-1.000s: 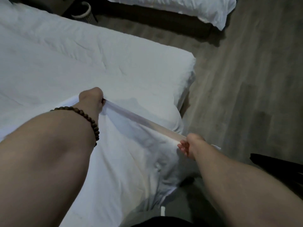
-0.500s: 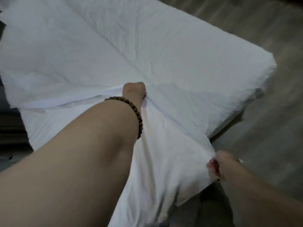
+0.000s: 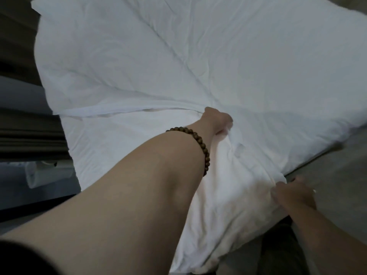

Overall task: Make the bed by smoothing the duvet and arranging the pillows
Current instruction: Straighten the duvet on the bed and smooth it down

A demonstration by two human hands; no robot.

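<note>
White duvet [image 3: 188,62], near corner: bunched and creased, drooping just under and left of the right hand [image 3: 294,193].
Right hand: fingers curled round the duvet's edge, pinching a gathered fold. The grey floor [image 3: 337,171] lies just beyond it and to its right.
Left forearm: bare, extended forward across the cloth, up and left of the right hand.
Brown beaded bracelet [image 3: 200,144]: round the left wrist, directly behind the left hand [image 3: 218,120].
Left hand: closed in a fist on a ridge of duvet, well apart from the right hand.
Duvet, far part: spreads wide beyond the left hand, with long creases radiating from the grip. A folded hem runs leftward from the fist.
Dark furniture [image 3: 21,126]: far left of the left hand, blurred, kind unclear.
</note>
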